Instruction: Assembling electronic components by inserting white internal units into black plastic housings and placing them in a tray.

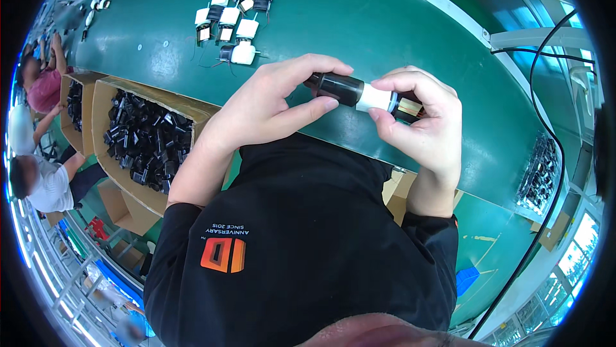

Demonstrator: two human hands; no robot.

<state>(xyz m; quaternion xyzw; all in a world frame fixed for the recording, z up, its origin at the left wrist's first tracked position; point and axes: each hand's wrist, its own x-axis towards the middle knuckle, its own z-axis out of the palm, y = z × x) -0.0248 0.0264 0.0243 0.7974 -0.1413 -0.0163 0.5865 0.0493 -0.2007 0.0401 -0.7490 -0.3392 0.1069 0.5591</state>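
Observation:
Over the near edge of the green table, both hands hold one cylindrical part lying nearly level. My left hand point(266, 100) is closed round its glossy black cylinder point(341, 89), thumb below and fingers above. At the other end, my right hand point(428, 113) pinches the white motor-like part point(373, 97), which meets the black cylinder end to end. Beyond the white section, a dark end with a shiny gold-toned patch point(409, 109) shows under the right fingers. The right palm hides part of that end.
Several white-and-black parts with thin wires point(247, 28) lie at the far side of the green table point(308, 20). A cardboard box point(106, 148) of black pieces stands at left. A clear tray of small parts point(539, 174) sits at right, near a black cable point(534, 90). People sit farther left.

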